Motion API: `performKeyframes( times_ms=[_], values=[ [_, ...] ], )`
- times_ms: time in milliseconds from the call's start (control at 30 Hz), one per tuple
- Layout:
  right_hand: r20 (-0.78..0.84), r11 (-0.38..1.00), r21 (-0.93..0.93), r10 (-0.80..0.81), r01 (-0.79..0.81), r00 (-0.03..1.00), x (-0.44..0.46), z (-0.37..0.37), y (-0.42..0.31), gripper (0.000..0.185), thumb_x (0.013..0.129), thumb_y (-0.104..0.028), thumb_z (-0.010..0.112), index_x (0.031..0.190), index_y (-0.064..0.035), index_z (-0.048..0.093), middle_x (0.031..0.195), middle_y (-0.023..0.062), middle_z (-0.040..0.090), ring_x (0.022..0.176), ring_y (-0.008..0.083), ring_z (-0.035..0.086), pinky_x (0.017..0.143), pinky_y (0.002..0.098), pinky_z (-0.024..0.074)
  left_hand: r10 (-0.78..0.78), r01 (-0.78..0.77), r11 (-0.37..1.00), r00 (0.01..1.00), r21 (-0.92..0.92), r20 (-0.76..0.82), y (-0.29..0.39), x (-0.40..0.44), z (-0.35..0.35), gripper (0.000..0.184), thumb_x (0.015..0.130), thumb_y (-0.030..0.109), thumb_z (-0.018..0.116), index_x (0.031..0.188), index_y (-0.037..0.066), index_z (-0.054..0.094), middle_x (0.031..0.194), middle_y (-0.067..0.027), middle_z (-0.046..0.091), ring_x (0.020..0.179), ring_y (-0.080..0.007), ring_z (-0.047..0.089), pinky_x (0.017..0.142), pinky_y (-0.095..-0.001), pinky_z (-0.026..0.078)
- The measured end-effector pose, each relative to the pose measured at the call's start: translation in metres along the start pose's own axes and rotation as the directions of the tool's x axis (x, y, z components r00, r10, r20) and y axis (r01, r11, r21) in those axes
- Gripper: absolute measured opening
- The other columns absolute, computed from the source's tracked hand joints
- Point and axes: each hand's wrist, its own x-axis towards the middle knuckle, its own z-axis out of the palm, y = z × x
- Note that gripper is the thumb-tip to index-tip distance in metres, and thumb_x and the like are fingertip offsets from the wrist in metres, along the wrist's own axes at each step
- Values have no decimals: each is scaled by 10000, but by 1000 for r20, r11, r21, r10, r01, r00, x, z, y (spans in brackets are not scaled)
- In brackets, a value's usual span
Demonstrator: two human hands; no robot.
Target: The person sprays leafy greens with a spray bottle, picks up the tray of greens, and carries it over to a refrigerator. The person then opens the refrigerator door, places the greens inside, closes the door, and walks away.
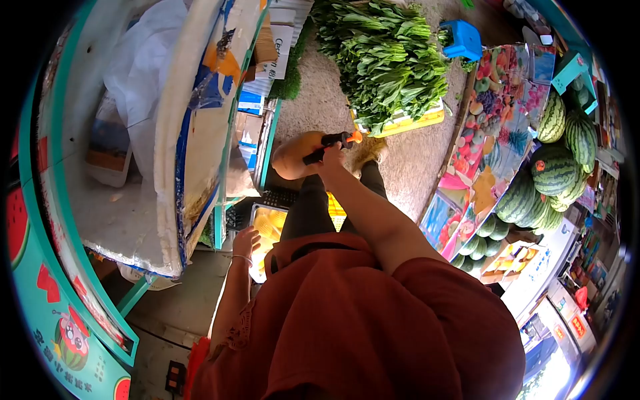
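My right hand (331,159) is closed round the black handle of a pump spray bottle (293,157). The bottle has a rounded tan body and an orange nozzle pointing toward a big heap of leafy greens (387,60). Those greens lie over a yellow crate (417,121) on the floor, a little beyond the nozzle. Down at my left side, my left hand (246,243) hangs with its fingers loosely apart and nothing in it. It is nearest a container of yellow produce (268,223), partly hidden by my body.
A white foam-lined stall bin (127,207) with a plastic bag rises at my left. A fruit-printed stand (490,127) with watermelons (555,170) borders the right. A blue stool (462,40) stands beyond the greens, and concrete floor (413,167) runs between.
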Motion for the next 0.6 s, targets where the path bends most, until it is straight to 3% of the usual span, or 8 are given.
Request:
performKeyframes(
  times_ms=[133, 333, 433, 533, 600],
  values=[
    [-42, 1000, -7, -11, 11, 999, -8, -14, -3, 430, 856, -389, 297, 854, -17, 512, 696, 92, 547, 566, 200, 556, 492, 333, 472, 1, -1, 1000, 1000, 16, 19, 2, 5, 1, 320, 739, 144, 508, 1048, 73, 463, 956, -81, 532, 851, -207, 528, 692, -322, 434],
    [-24, 975, -221, -9, 3, 1000, -18, -29, -15, 452, 854, -405, 289, 803, -17, 515, 623, 85, 549, 559, 190, 551, 515, 319, 470, 1, -2, 999, 1000, 35, 29, 6, 5, 0, 320, 732, 146, 515, 1040, 72, 471, 950, -82, 532, 842, -197, 529, 683, -316, 436],
    [-6, 979, -203, 8, -9, 1000, -21, -35, -26, 368, 853, -409, 276, 918, -86, 441, 687, 70, 527, 629, 224, 574, 489, 317, 459, 10, -11, 999, 1000, 46, 17, 11, 2, 3, 311, 729, 146, 522, 1027, 67, 481, 925, -76, 540, 812, -185, 535, 666, -307, 441],
    [41, 988, -147, -37, 43, 998, -11, -46, -33, 342, 854, -390, 282, 888, -98, 455, 666, 56, 532, 635, 224, 574, 471, 314, 453, 15, -15, 998, 1000, 55, 6, 15, 4, 5, 311, 727, 148, 531, 1022, 64, 483, 888, -64, 550, 768, -169, 543, 634, -291, 448],
    [75, 876, -401, -258, 267, 963, 1, -57, -40, 341, 852, -374, 300, 815, -75, 459, 596, 72, 508, 573, 223, 560, 459, 319, 450, 14, -15, 998, 1000, 65, 7, 20, 5, 7, 320, 727, 153, 540, 1028, 66, 475, 855, -48, 557, 728, -148, 547, 591, -270, 451]
  ],
)
